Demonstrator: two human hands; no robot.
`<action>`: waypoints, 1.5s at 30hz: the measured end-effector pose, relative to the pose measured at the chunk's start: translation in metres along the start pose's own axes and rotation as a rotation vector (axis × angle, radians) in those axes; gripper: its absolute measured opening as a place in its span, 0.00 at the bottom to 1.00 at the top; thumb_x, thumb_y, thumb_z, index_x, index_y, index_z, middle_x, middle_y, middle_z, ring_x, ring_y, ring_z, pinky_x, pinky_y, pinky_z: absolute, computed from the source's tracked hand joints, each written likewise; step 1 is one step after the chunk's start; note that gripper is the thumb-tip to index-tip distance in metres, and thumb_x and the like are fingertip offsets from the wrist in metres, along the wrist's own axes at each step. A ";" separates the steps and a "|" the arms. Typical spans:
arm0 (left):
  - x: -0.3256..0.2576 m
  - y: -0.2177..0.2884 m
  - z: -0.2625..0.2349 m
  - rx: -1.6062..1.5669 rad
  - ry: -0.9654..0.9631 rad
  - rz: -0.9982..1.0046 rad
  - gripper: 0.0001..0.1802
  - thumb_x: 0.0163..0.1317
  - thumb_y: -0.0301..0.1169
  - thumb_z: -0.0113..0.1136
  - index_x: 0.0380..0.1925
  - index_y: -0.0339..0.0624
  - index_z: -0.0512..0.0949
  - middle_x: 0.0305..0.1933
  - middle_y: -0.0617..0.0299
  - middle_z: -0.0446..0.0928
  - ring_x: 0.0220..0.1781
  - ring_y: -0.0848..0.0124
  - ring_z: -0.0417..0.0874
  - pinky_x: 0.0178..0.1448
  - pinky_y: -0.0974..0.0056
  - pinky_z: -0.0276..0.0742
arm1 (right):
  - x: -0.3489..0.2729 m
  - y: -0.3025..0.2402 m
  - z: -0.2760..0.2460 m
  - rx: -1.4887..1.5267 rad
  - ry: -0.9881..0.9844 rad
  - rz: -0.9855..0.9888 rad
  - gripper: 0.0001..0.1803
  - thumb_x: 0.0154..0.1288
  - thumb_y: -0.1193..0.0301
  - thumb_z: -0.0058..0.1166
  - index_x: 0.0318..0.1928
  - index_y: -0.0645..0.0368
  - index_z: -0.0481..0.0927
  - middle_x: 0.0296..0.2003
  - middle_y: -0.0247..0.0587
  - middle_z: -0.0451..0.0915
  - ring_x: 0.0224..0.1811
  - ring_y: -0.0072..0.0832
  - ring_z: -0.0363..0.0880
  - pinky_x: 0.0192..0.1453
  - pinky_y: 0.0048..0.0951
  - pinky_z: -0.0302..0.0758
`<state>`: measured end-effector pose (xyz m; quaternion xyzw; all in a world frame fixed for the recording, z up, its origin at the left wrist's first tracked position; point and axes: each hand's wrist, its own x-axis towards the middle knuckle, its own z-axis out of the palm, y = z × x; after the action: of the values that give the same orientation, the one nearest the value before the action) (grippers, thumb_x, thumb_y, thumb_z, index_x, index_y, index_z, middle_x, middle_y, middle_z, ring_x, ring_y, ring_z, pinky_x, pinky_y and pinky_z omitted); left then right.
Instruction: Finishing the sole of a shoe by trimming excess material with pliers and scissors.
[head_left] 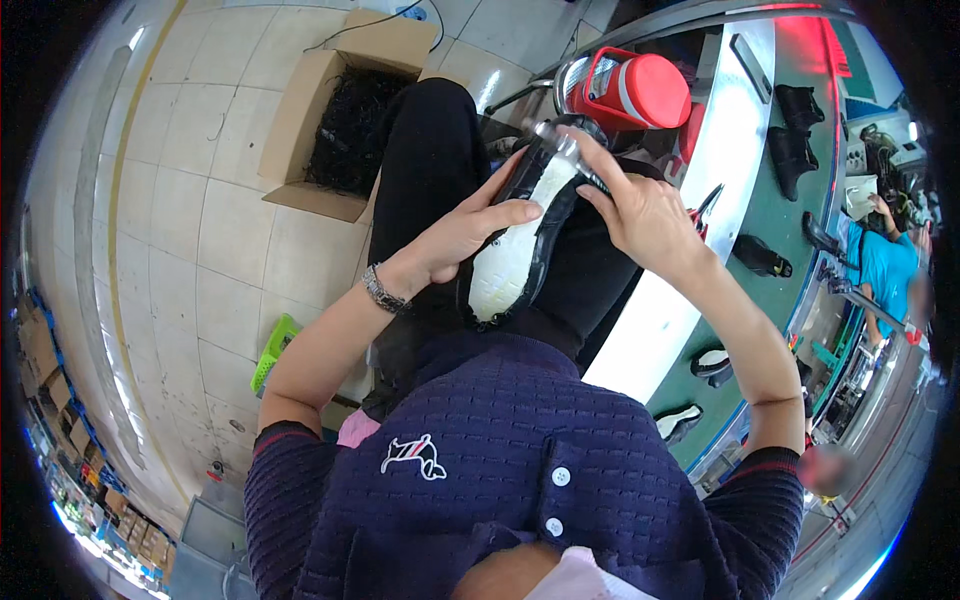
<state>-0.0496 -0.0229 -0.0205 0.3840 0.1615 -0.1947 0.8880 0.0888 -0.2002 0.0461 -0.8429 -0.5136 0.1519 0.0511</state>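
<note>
A black shoe [507, 262] lies sole up over my lap, its pale white underside facing me and black upper edges around it. My left hand [470, 228] grips its side, with the thumb lying across the sole. At the shoe's far end, my right hand [640, 205] is closed on a small tool [566, 146] with a shiny metal head and a dark handle. The tool's head is blurred, so its exact kind is unclear. It is over the far part of the sole; whether it touches is hard to tell.
An open cardboard box [300, 130] with black scraps stands on the tiled floor. Right of me run a white ledge [655, 325] and a green conveyor [745, 300] carrying several shoes. Red-handled cutters [706, 212] rest nearby. A red jug [650, 92] stands ahead; a person in blue [888, 265] is farther right.
</note>
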 end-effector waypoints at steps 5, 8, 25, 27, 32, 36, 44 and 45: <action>-0.005 0.006 -0.005 -0.029 0.002 -0.093 0.48 0.62 0.40 0.63 0.75 0.50 0.45 0.63 0.57 0.67 0.61 0.71 0.70 0.64 0.65 0.66 | 0.002 -0.030 -0.031 0.079 0.017 -0.074 0.35 0.70 0.66 0.50 0.73 0.39 0.50 0.18 0.43 0.78 0.18 0.39 0.80 0.23 0.35 0.77; 0.001 0.000 -0.011 0.002 -0.007 -0.091 0.50 0.60 0.39 0.64 0.75 0.49 0.43 0.60 0.57 0.68 0.58 0.71 0.72 0.60 0.67 0.70 | -0.006 -0.027 -0.008 0.052 -0.119 -0.011 0.32 0.70 0.65 0.50 0.71 0.41 0.54 0.17 0.44 0.77 0.16 0.39 0.78 0.22 0.34 0.77; 0.000 -0.029 -0.023 0.032 -0.182 0.071 0.58 0.58 0.39 0.68 0.75 0.57 0.33 0.70 0.57 0.58 0.69 0.67 0.62 0.71 0.63 0.58 | -0.025 -0.057 -0.023 0.028 -0.229 0.055 0.34 0.67 0.66 0.53 0.71 0.43 0.56 0.15 0.46 0.76 0.17 0.41 0.79 0.21 0.37 0.75; -0.002 -0.047 -0.024 -0.235 -0.093 0.129 0.47 0.68 0.51 0.54 0.75 0.58 0.36 0.73 0.59 0.55 0.71 0.69 0.60 0.72 0.63 0.58 | -0.033 -0.059 -0.039 -0.001 -0.276 0.063 0.33 0.67 0.67 0.52 0.70 0.41 0.58 0.17 0.45 0.77 0.19 0.40 0.80 0.23 0.36 0.76; -0.009 -0.061 -0.004 -0.496 -0.126 0.108 0.34 0.74 0.55 0.32 0.75 0.60 0.42 0.74 0.63 0.55 0.72 0.69 0.62 0.72 0.61 0.61 | -0.050 -0.077 -0.043 -0.002 -0.358 0.021 0.39 0.59 0.76 0.52 0.70 0.32 0.61 0.30 0.48 0.79 0.30 0.43 0.81 0.32 0.39 0.78; -0.012 -0.062 0.007 -0.476 -0.035 0.123 0.34 0.74 0.55 0.32 0.75 0.62 0.43 0.74 0.62 0.55 0.71 0.69 0.63 0.72 0.60 0.61 | -0.047 -0.102 -0.034 -0.329 -0.233 -0.112 0.47 0.50 0.83 0.50 0.69 0.24 0.62 0.29 0.43 0.75 0.30 0.37 0.79 0.31 0.34 0.80; -0.020 -0.058 0.014 -0.498 -0.081 0.196 0.43 0.67 0.43 0.56 0.75 0.62 0.43 0.75 0.58 0.53 0.71 0.67 0.62 0.70 0.60 0.64 | -0.052 -0.065 -0.020 -0.092 -0.209 -0.131 0.39 0.56 0.76 0.58 0.65 0.23 0.68 0.20 0.35 0.69 0.20 0.30 0.73 0.22 0.32 0.73; -0.021 -0.056 0.015 -0.452 -0.037 0.184 0.44 0.65 0.40 0.58 0.75 0.61 0.43 0.75 0.57 0.53 0.71 0.68 0.62 0.70 0.61 0.63 | -0.048 -0.064 -0.025 -0.049 -0.245 -0.140 0.38 0.56 0.75 0.58 0.65 0.24 0.68 0.20 0.35 0.69 0.20 0.31 0.74 0.22 0.34 0.73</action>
<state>-0.0919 -0.0645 -0.0359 0.1849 0.1492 -0.0788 0.9682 0.0211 -0.2111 0.0956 -0.7813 -0.5770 0.2371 -0.0222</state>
